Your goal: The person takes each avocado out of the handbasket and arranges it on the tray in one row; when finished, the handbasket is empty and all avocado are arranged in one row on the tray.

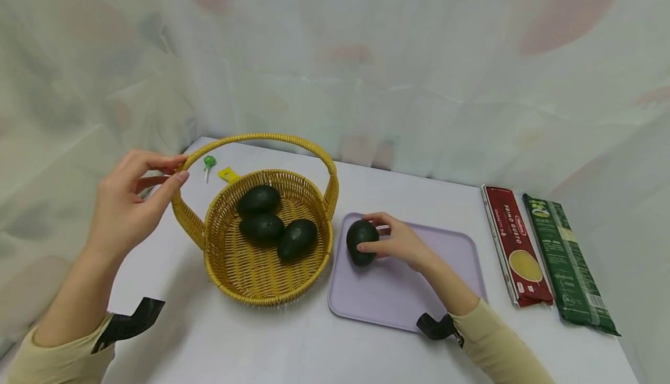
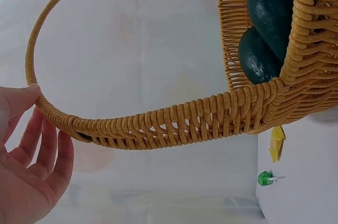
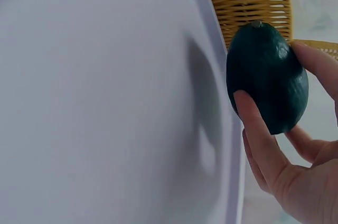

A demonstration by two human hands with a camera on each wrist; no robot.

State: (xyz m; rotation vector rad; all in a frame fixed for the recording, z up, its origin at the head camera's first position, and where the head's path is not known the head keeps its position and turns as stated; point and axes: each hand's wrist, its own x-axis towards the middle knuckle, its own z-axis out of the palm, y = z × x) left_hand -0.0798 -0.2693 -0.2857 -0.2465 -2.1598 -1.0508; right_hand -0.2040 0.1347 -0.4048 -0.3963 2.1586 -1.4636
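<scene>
Bright, soft shadows, sharp (edges warped)

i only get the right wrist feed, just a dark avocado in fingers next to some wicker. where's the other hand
Observer: The left hand touches the basket at its arched handle, thumb and fingertips on the left end of it.
Operator: anything in the basket
Observer: Three avocados lie in it, close together.
Operator: what's off to the right of the tray
Observer: Two pasta packets lie flat side by side on the table, one red, one green, beyond the lilac tray where the right hand holds the avocado.
</scene>
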